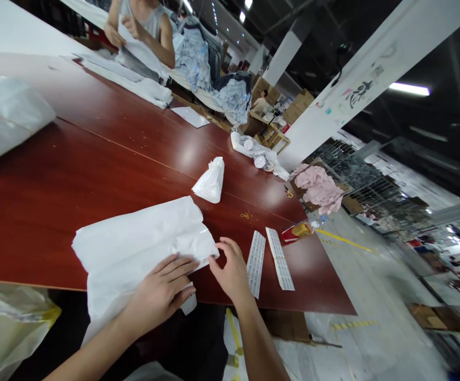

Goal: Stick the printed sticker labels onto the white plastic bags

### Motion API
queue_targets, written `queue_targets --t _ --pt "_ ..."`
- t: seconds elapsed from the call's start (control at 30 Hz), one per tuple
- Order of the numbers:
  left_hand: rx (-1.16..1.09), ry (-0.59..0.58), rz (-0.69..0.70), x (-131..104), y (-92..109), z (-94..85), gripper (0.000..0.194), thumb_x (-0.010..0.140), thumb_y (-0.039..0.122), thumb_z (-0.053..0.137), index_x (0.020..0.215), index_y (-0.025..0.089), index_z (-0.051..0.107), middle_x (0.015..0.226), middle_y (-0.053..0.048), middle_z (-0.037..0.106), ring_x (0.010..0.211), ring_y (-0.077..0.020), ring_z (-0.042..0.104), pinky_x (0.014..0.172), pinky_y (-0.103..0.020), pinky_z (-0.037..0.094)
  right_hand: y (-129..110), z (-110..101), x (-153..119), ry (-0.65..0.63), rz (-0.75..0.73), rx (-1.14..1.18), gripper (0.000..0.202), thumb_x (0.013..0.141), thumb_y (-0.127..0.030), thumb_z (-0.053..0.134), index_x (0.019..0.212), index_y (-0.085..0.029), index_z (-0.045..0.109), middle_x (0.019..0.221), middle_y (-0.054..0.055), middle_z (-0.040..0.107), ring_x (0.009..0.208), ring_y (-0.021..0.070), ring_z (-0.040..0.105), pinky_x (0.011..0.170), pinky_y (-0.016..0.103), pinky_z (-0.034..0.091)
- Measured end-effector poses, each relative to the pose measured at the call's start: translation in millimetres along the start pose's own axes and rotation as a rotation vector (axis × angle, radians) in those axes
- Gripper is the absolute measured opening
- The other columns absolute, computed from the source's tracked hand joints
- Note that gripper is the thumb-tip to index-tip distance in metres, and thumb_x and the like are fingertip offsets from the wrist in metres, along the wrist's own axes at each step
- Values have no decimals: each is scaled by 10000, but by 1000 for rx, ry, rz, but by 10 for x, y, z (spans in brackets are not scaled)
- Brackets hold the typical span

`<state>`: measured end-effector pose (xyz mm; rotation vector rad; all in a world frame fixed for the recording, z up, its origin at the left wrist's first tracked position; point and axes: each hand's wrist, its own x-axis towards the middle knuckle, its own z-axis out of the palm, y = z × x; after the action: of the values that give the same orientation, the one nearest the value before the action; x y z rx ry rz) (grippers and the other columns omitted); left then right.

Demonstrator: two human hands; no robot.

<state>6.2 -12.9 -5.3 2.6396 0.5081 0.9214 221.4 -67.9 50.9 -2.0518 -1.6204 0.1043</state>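
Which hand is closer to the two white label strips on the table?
Right. The right hand lies just beside the label strips, on their left. The left hand rests farther left, on the white bagged garment.

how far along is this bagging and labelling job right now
Done: the white garment bag lies flat on the red table, already packed by the look of it. In hand: the left hand presses its corner while the right hand works a small label at the bag's edge. Left: two label strips beside the right hand look mostly unused, so more bags probably remain.
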Motion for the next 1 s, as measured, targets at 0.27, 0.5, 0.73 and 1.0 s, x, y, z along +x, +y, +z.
queue_targets --t 0.27,0.5,0.73,1.0 --pt "-113 40 3 -40 55 -69 161 1017 289 563 1007 202 698 1373 -62 675 1353 -217 564 1202 -414 404 84 183 98 69 -173 -140 220 818 -99 593 915 -254 715 1126 37 664 1047 229 612 873 352 509" --pt "-128 -6 -69 -145 248 -4 176 998 265 577 865 197 670 1367 -58 679 1351 -247 569 1221 -463 376 -284 142 505 -113 -705 -389 215 892 -147 625 1061 -253 707 1030 49 674 977 235 556 1000 426 403" --pt "-117 -15 -275 -244 370 215 140 974 241 575 921 191 695 1051 -79 755 1022 -277 705 938 -441 564 -1323 643 507 -375 -1099 -304 268 911 -243 660 1178 -222 656 1206 55 666 1084 238 563 941 383 431" --pt "-307 96 -102 2 441 -151 150 999 245 545 1021 218 691 1163 -83 739 1224 -272 626 1136 -481 448 -1725 536 1232 -405 -656 35 182 993 -266 563 957 -260 741 992 -6 742 947 188 675 849 316 498"
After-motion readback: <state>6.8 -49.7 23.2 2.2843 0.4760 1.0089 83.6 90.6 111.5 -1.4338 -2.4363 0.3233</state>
